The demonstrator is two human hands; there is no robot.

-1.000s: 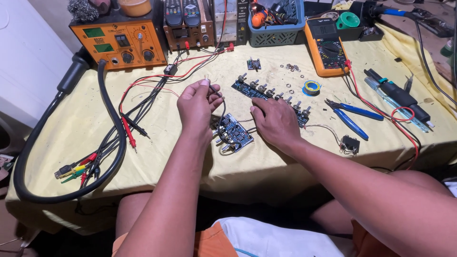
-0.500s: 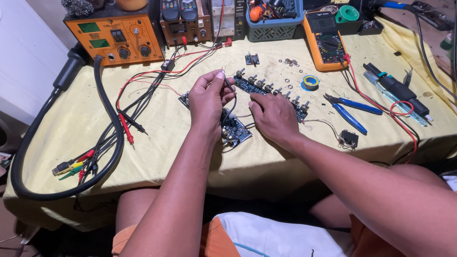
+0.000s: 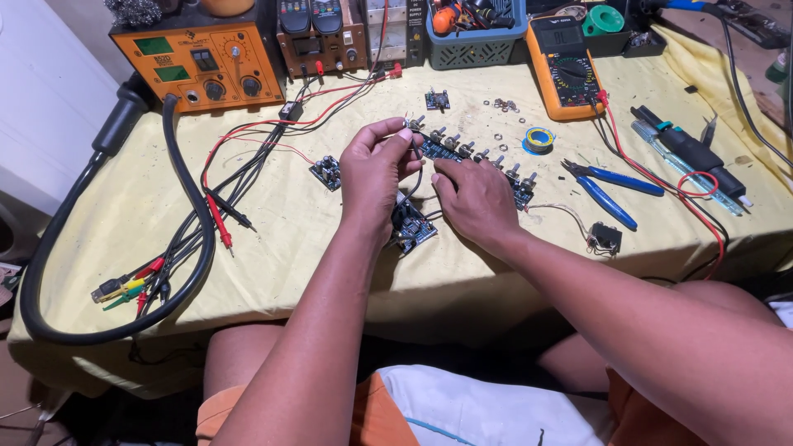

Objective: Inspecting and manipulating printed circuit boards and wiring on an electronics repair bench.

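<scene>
My left hand [image 3: 376, 177] is raised a little over the yellow-covered table [image 3: 273, 248], its thumb and fingertips pinched on a thin black wire [image 3: 410, 147]. The wire runs down to a small blue circuit board [image 3: 410, 227] lying beneath the hand. Beside it, my right hand [image 3: 477, 200] lies low on the table with its fingers curled against that board's right edge, holding it. Just behind both hands lies a long blue board with a row of knobs [image 3: 483, 161].
An orange bench unit [image 3: 206, 58] and a blue basket [image 3: 475, 37] stand at the back. An orange multimeter [image 3: 566, 66], a solder roll [image 3: 538, 139] and blue-handled pliers [image 3: 607, 186] lie to the right. A thick black hose [image 3: 192, 206] and test leads [image 3: 157, 277] lie to the left.
My left hand has lifted the pinched wire up and away from me, toward the long knobbed board. My right hand has stayed on the small board.
</scene>
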